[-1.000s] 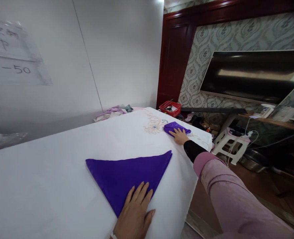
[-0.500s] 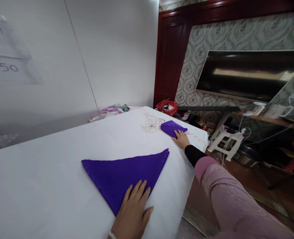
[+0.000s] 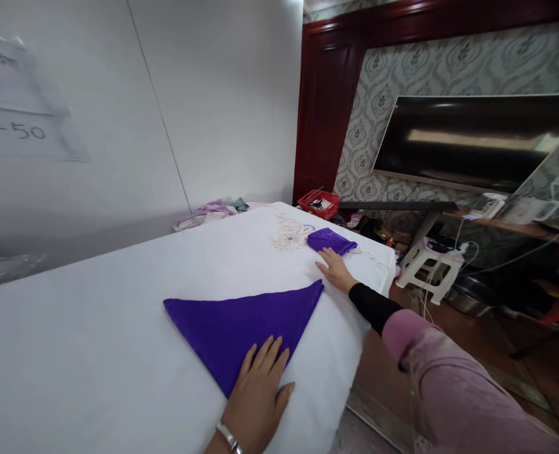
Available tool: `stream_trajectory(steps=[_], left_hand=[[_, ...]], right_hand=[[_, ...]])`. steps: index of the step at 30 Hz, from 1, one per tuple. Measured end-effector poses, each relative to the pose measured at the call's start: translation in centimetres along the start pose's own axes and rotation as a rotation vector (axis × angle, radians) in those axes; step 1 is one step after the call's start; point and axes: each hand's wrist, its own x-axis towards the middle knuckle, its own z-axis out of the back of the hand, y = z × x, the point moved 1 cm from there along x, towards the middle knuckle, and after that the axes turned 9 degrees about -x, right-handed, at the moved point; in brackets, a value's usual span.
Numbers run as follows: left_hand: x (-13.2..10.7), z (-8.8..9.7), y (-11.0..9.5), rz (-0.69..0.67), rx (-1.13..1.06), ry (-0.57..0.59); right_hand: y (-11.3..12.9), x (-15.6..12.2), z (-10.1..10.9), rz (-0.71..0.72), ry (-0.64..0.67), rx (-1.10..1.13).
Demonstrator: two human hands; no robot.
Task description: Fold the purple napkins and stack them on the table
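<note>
A purple cloth (image 3: 232, 321), folded into a large triangle, lies on the white tablecloth (image 3: 94, 340). My left hand (image 3: 260, 391) rests flat on its lower right part, fingers spread, covering some of the near point. Farther off lies a smaller folded purple cloth (image 3: 330, 241) at the table's far right side. My right hand (image 3: 336, 270) is just short of this smaller cloth, its fingers stretched out and holding nothing. Whether the fingertips touch the cloth's near edge I cannot tell. Printed flowers (image 3: 288, 238) show on the tablecloth beside the small cloth.
A red basket (image 3: 317, 203) with scissors stands past the table's far end. Crumpled fabric (image 3: 208, 214) lies along the wall at the far left edge. To the right are a white stool (image 3: 431, 268) with cables and a wall-mounted television (image 3: 472, 142).
My right hand has drawn back from the small purple cloth toward me and slightly left. The left hand stays on the large triangle.
</note>
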Motion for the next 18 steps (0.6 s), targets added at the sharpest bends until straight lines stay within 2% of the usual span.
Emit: stream_trajectory(steps=[2,4,6,8,10,12,18], left_hand=[[0.1,0.1,-0.1,-0.004,0.003,-0.006],[0.2,0.1,-0.1,-0.003,0.006,-0.008],[0.2,0.1,0.0,0.005,0.011,0.003],[0.3,0.0,0.0,0.014,0.012,0.016],[0.4,0.0,0.0,0.018,0.004,0.016],[0.5,0.1,0.0,0.018,-0.010,0.018],[0.7,0.7,-0.2,0.039,-0.036,0.052]], right_hand=[[2.4,-1.6,1.0,0.106,-0.049,0.101],[4.8,-3.7,2.1,0.269,-0.078,0.148],[6.9,-5.9,2.9,0.474,-0.018,0.146],[8.2,-7.6,3.2,0.588,0.120,0.139],[8.7,-8.5,3.0,0.571,0.267,0.140],[8.7,-8.9,2.6,0.511,0.358,0.149],[7.4,-8.2,2.1,0.476,0.388,0.143]])
